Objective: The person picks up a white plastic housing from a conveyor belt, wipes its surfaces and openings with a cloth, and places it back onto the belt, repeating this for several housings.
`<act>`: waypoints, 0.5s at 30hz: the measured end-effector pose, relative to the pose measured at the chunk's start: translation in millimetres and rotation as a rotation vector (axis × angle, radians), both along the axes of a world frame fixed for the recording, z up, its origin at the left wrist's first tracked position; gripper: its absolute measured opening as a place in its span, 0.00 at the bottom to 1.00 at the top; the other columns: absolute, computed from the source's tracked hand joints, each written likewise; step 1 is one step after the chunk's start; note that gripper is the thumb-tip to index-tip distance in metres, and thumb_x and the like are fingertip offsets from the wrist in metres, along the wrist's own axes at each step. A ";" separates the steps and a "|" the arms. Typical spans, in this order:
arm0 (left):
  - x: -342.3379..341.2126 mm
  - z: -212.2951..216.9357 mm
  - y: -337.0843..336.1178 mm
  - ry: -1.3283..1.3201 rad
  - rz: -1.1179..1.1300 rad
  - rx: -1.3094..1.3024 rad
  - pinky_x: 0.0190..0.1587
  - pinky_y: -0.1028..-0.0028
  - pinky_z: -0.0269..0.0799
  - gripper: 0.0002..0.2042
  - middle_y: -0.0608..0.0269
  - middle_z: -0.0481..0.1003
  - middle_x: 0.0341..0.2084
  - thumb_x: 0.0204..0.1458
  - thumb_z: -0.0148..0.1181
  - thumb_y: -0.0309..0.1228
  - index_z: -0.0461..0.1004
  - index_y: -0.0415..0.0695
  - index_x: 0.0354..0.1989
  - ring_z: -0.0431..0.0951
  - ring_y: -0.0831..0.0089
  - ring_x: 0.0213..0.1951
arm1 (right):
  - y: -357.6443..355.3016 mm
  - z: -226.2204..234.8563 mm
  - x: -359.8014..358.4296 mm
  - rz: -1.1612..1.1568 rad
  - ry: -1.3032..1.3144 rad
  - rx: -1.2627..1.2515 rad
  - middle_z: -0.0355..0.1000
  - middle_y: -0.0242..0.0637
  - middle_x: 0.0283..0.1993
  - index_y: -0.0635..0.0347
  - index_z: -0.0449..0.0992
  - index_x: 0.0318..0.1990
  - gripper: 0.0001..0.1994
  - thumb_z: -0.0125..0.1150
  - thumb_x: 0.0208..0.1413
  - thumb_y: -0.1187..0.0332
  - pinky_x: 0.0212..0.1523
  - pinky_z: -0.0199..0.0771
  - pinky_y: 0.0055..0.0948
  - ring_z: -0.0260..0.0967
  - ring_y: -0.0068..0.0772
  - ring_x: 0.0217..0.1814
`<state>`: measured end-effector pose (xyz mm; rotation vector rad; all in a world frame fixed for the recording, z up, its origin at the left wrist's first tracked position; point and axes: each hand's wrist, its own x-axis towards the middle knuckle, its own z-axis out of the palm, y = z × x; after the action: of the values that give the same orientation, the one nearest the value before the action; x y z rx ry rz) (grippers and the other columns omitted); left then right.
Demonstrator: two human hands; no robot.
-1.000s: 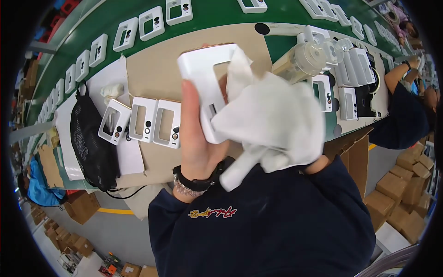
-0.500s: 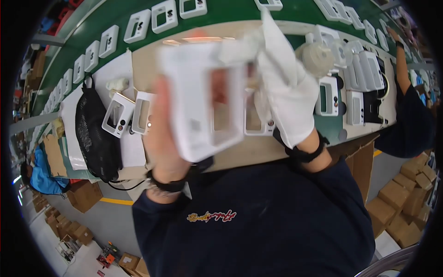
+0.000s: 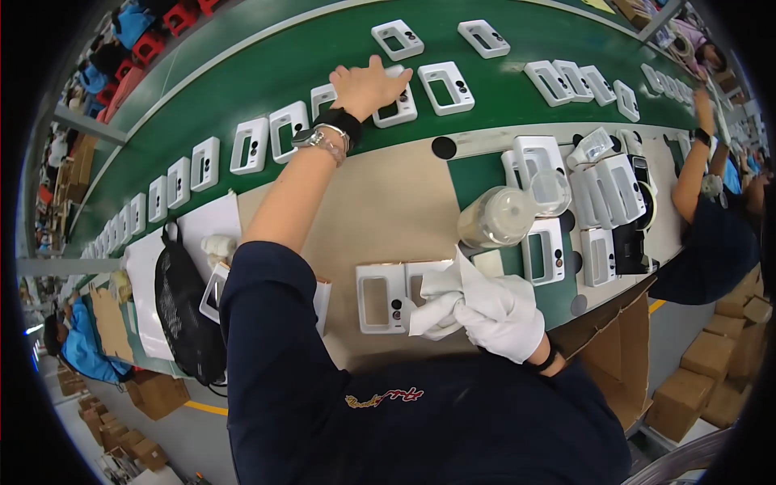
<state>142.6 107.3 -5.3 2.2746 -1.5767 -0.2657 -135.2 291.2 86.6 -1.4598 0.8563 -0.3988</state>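
Note:
My bare left hand (image 3: 368,87) reaches far out over the green belt, fingers spread. It is over a white plastic housing (image 3: 398,111) with a rectangular opening and dark round spots, partly hidden by the hand. I cannot tell whether the fingertips touch it. My right hand (image 3: 509,319), in a white glove, is low at the near side of the bench, closed on a crumpled white cloth (image 3: 449,297). The cloth lies over part of a pair of white housings; the left housing (image 3: 375,299) shows beside it.
More white housings, such as one at the back (image 3: 446,87), line the green belt (image 3: 339,50). A clear round jar (image 3: 497,217) and stacked housings (image 3: 606,192) stand at right. A black mesh bag (image 3: 184,303) lies at left. A co-worker's arm (image 3: 693,174) reaches in.
My left hand has let go of the white housing it held up before me and moved out over the belt. My right hand has lowered with the cloth to the bench. The view has shifted.

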 end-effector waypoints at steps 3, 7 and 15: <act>3.5 1.0 -11.7 -0.349 0.048 -0.064 0.47 0.54 0.49 0.30 0.43 0.64 0.41 0.39 0.44 0.52 0.61 0.43 0.48 0.60 0.47 0.45 | -6.9 -12.2 -1.5 -0.034 -0.117 -0.433 0.64 0.36 0.14 0.63 0.68 0.21 0.06 0.55 0.42 0.70 0.16 0.60 0.27 0.62 0.32 0.14; 68.1 -11.4 13.1 -0.348 0.053 0.006 0.48 0.54 0.48 0.27 0.43 0.62 0.43 0.38 0.46 0.46 0.62 0.45 0.47 0.57 0.44 0.47 | -14.6 -1.4 -0.6 -0.016 -0.096 -0.299 0.65 0.36 0.15 0.63 0.68 0.22 0.06 0.56 0.42 0.70 0.18 0.61 0.28 0.63 0.32 0.15; 24.3 42.5 110.3 0.292 -0.210 -0.458 0.33 0.80 0.64 0.15 0.57 0.70 0.28 0.44 0.46 0.22 0.62 0.47 0.43 0.71 0.70 0.31 | 7.1 -15.5 -27.9 0.025 -0.091 -0.913 0.70 0.40 0.30 0.66 0.69 0.40 0.16 0.54 0.47 0.64 0.34 0.68 0.29 0.69 0.35 0.33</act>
<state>166.9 217.6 37.2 1.6486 -1.5334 -0.2469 -163.0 298.3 71.2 -2.2563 0.5901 -0.9040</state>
